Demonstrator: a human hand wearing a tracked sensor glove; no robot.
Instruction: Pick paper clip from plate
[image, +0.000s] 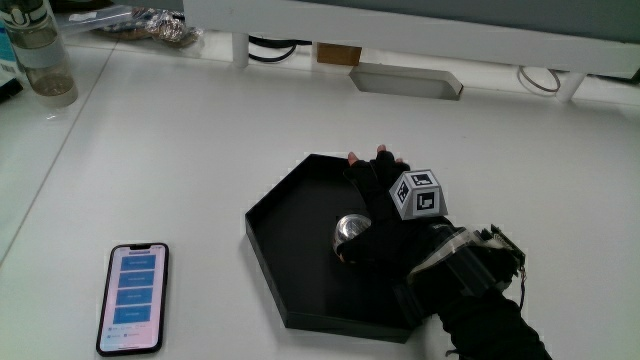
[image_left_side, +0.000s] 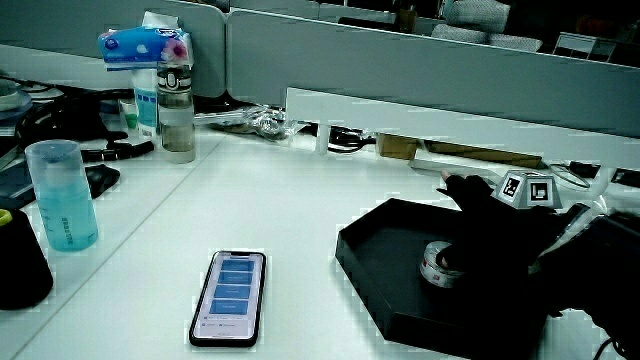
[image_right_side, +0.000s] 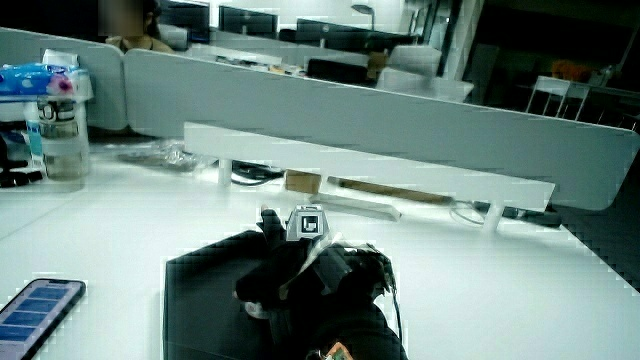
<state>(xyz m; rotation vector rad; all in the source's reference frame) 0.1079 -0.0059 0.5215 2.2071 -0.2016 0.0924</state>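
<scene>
A black six-sided tray (image: 265, 215) lies on the white table; both side views show it (image_left_side: 365, 243) (image_right_side: 190, 290). In it sits a small round silvery thing (image: 350, 229) (image_left_side: 436, 264); I see no paper clip. The gloved hand (image: 385, 215) (image_left_side: 490, 228) (image_right_side: 285, 275) lies over the tray, its palm beside and partly above the round thing. Its fingers (image: 381, 157) stretch out to the tray's rim, and the thumb rests beside the round thing, on the side nearer the person. The fingers are spread and hold nothing that I can see. The patterned cube (image: 418, 193) sits on the back of the hand.
A phone (image: 135, 297) (image_left_side: 230, 295) with a lit screen lies beside the tray, near the table's edge. A clear bottle (image: 40, 55) (image_left_side: 177, 110) stands farther away, a blue bottle (image_left_side: 62, 195) nearer. A flat grey box (image: 405, 80) lies by the partition.
</scene>
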